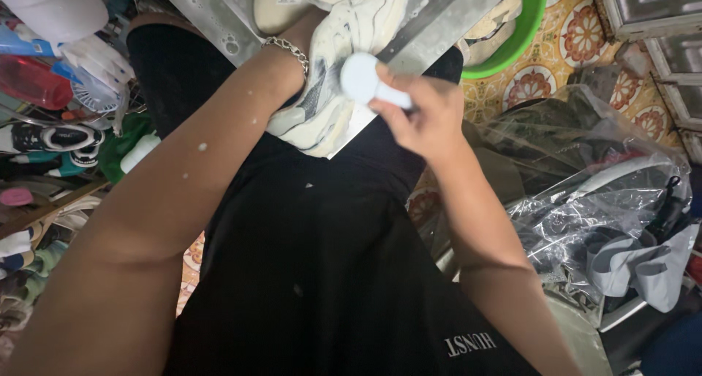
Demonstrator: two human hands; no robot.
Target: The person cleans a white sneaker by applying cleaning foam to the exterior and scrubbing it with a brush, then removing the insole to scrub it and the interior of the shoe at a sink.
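Cream-and-white chunky leather sneaker (344, 61) lies on a wet, soapy grey metal desk (212, 10), its heel end hanging over the desk's near edge above the person's lap in black cloth (307, 273). The left hand (311, 36) is reached into or around the shoe; the shoe and the wrist hide its fingers, so its grip cannot be told, though it appears to steady the sneaker. A silver chain bracelet (289, 49) sits on that wrist, and flecks of foam dot the forearm. The right hand (420, 116) is closed around the handle of a pale blue-white round-headed brush (363, 80), whose head presses on the sneaker's side just beyond the fingers.

Beyond the right hand, a green plastic basin (528, 32) holds another pale shoe on a floor of patterned orange tile (585, 32). Below and outward of that hand lies crumpled clear plastic sheeting (599, 193) over grey cloth. Outward of the left arm, black-and-white sneakers (55, 138) and other shoes are stacked.

What could go wrong, as a judgement: the desk looks slick with suds and the sneaker overhangs its edge, so a hard brush stroke toward the lap could push the shoe off if the left hand's hold is loose. A wet brush handle could also slip in the right hand, and suds could drip onto the black cloth.
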